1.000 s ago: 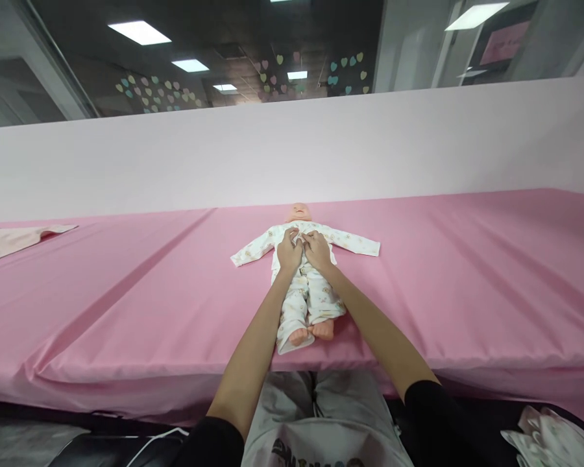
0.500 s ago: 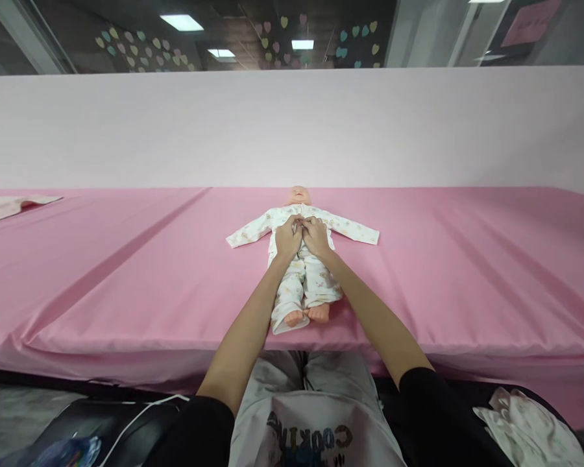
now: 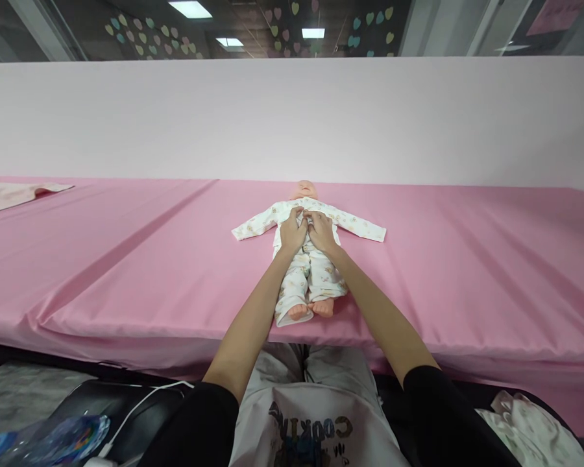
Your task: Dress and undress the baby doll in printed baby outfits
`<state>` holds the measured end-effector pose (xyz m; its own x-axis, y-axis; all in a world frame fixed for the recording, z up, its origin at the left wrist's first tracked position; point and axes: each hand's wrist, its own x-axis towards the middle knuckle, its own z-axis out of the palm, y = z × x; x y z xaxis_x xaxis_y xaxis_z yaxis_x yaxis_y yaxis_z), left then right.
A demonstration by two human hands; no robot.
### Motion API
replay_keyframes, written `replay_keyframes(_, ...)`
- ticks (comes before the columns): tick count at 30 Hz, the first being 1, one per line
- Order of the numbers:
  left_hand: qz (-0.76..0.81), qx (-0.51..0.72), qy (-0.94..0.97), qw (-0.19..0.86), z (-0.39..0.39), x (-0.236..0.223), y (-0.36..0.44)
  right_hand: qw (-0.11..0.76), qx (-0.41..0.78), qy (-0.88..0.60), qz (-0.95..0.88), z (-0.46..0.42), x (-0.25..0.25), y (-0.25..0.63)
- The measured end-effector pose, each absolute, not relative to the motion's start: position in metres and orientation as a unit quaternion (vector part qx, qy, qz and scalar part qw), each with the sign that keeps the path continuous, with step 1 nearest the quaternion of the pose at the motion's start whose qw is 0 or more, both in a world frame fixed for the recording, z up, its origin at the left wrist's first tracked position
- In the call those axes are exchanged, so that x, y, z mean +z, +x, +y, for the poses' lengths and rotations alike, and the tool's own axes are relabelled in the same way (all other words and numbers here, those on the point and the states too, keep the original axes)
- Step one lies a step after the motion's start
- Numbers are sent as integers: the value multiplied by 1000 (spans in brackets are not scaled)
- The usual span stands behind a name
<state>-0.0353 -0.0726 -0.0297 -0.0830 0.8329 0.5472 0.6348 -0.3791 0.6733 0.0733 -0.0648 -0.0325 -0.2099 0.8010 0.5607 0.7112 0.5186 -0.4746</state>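
Doll (image 3: 304, 189) face-up on pink sheet (image 3: 150, 279), wearing top (image 3: 321, 206). Left hand (image 3: 293, 230), right hand (image 3: 322, 230) side by side on top's front, fingers curled; can't tell if pinching, fingertips unclear. Bottle (image 3: 71, 441) lower left, cut off, contents unclear. Cloth (image 3: 535, 431) lower right, cut off.

Both arms reach forward from the body and converge, the left forearm (image 3: 250, 314) slanting inward from one side and the right forearm (image 3: 383, 314) mirroring it from the other. Black sleeves (image 3: 197, 421) cover the upper arms and stop near the elbows, leaving the forearms bare. The left hand (image 3: 292, 232) and right hand (image 3: 322, 232) meet close together ahead of the torso, backs upward, fingers bent and tips angled toward each other. How tightly the fingertips pinch is too small to tell.
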Motion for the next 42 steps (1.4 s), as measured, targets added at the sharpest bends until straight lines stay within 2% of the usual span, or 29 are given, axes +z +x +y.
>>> replay_keyframes(4, 552, 464, 687, 89, -77, -27, -35, 400, 59, -483, -777, -65, -33, 73)
replay_keyframes(13, 553, 498, 663, 74, -74, -29, -32, 399, 28, -493, -773, -65, -33, 73)
replay_keyframes(24, 649, 400, 647, -3, -86, -22, -30, 369, -26, -534, -760, -73, -31, 69)
replay_keyframes(34, 628, 408, 662, -19, -90, -30, -39, 374, -87, -557, -737, -75, -35, 69)
replay_keyframes(42, 591, 443, 673, -12, -89, -31, -47, 422, -168, -468, -758, -77, -39, 73)
